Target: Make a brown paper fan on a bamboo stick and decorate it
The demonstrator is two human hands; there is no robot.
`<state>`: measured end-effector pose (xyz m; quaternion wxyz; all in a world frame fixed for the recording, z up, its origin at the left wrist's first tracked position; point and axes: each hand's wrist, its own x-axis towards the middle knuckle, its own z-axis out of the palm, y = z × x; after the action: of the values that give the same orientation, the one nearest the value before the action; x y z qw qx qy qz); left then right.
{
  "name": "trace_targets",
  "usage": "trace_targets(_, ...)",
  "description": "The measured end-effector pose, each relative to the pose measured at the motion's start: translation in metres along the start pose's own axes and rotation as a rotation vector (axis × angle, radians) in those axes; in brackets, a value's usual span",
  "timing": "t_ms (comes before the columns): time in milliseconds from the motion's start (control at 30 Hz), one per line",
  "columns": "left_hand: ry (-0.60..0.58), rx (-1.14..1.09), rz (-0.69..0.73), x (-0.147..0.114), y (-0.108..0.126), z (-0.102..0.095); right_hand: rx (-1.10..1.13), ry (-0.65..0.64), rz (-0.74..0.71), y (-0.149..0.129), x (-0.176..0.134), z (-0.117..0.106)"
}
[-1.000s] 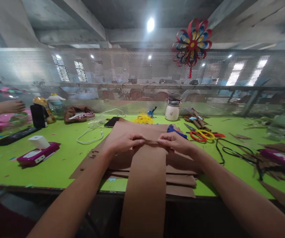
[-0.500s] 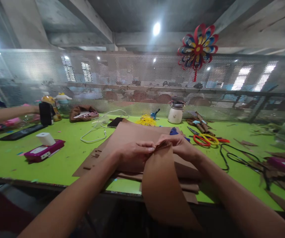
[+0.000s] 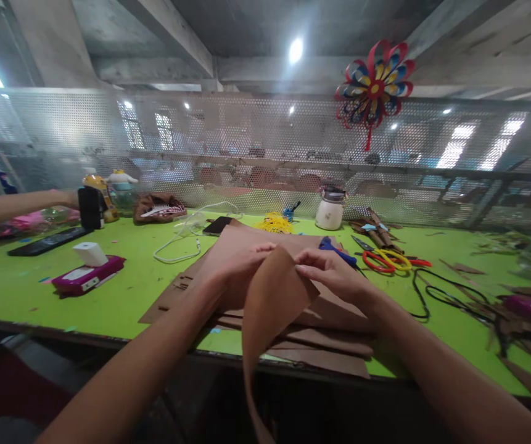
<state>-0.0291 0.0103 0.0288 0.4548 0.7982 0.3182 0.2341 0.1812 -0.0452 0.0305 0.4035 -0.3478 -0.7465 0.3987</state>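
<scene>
A long strip of brown paper [image 3: 269, 302] is held up between my hands, curling down past the table's front edge. My left hand [image 3: 235, 271] grips its upper left side, the fingertips partly hidden behind the strip. At the upper right edge, my right hand [image 3: 332, 271] pinches the strip between thumb and fingers. Beneath both hands lies a stack of brown paper sheets [image 3: 334, 314], some with cut slits along the left side. A blue tool [image 3: 337, 250], partly covered, rests just behind my right hand.
Scissors with red and yellow handles [image 3: 388, 260] and a black cord [image 3: 425, 296] lie at right, near brown scraps. Behind stand a white jar [image 3: 330, 211] and yellow shreds [image 3: 274, 222]. A purple power bank [image 3: 88, 275] is at left. Another person's arm [image 3: 20, 208] reaches in far left.
The strip has twisted, its top now raised to a point and its lower end swung left. My hands have moved slightly apart, and the gathered top edge has opened out.
</scene>
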Motion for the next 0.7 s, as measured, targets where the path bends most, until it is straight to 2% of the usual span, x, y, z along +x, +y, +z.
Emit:
trace_targets(100,0.176,-0.206,0.007,0.008,-0.002,-0.010,-0.074,-0.059,0.122,0.002,0.001,-0.001)
trace_targets(133,0.194,-0.226,0.021,0.009,-0.003,-0.011,-0.085,-0.074,0.151,0.003,0.002,-0.001)
trace_targets(167,0.184,-0.219,0.021,0.009,-0.003,-0.010,-0.093,-0.085,0.174,0.004,0.002,-0.001)
trace_targets(333,-0.047,-0.007,-0.051,0.003,-0.009,0.004,-0.135,-0.118,0.209,0.014,0.006,0.001)
trace_targets(500,-0.058,0.285,0.078,0.013,-0.025,-0.003,-0.377,-0.125,0.125,0.031,0.011,0.002)
trace_targets(700,-0.011,0.388,0.026,0.017,-0.034,-0.013,-0.556,-0.077,0.101,0.045,0.013,0.001)
